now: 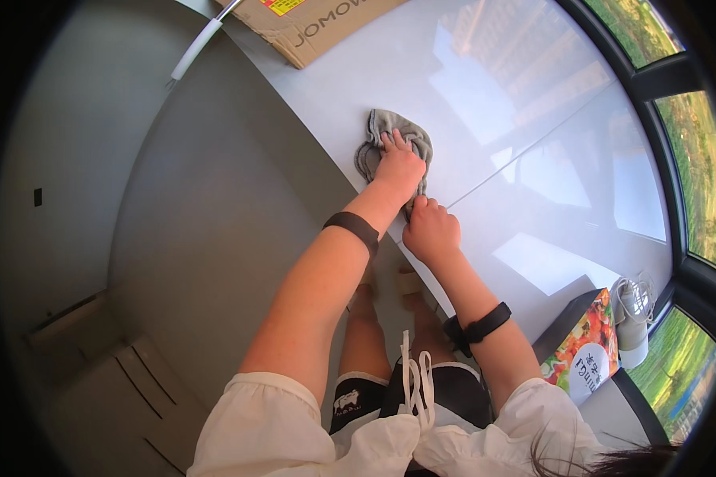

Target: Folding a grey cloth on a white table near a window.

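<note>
A grey cloth (420, 134) lies crumpled on a glossy white countertop (346, 65), close to its left edge. My left hand (401, 164) is on top of the cloth, pressing it down, with some fingers stretched forward and others bent into its folds. Nearer to my body, my right hand (432, 229) is closed around the lower end of the same cloth, with the knuckles up. The two hands are close together but apart. Part of the cloth is hidden under my left hand.
A cardboard box (334, 24) stands at the far end of the counter, near a white-handled metal tool or fitting (197, 50). At the right are a colourful printed box (585, 352) and a white device with a coiled cable (631, 322), beside dark-framed windows (680, 262). A seam crosses the countertop.
</note>
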The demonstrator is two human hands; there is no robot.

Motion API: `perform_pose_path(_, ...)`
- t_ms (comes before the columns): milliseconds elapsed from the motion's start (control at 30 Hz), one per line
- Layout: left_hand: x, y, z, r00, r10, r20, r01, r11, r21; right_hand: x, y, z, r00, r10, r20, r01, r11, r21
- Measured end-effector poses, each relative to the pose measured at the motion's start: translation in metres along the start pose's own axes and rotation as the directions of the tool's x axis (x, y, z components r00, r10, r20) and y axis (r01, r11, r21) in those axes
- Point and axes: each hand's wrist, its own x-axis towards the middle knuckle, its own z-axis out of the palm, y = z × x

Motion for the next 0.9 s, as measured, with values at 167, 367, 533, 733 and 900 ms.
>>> perform_pose_path(167, 0.009, -0.005, 0.018, 1.000, -0.020, -0.007, 0.020, 0.999, -0.025, 0.016, -0.005, 0.005, 0.999, -0.009, 0.047, 0.011, 0.999, -0.048)
perform_pose_path(367, 0.031, -0.007, 0.006, 0.943, 0.036, 0.332, -0.009, 0.997, -0.083, 0.045, -0.014, 0.004, 0.974, 0.029, 0.226, 0.001, 0.991, -0.134)
perform_pose_path(533, 0.040, -0.011, 0.026, 0.964, -0.012, 0.265, 0.025, 0.999, -0.047, 0.066, -0.024, -0.002, 0.938, -0.006, 0.346, 0.055, 0.989, -0.134)
perform_pose_path(733, 0.045, -0.020, 0.031, 0.932, 0.151, 0.329, -0.142, 0.989, -0.052, 0.079, -0.032, -0.001, 0.909, -0.003, 0.417, 0.070, 0.987, -0.147)
perform_pose_path(900, 0.048, -0.028, 0.047, 0.962, 0.059, 0.266, -0.032, 0.994, -0.104, 0.091, -0.043, -0.004, 0.896, -0.012, 0.444, 0.073, 0.990, -0.122)
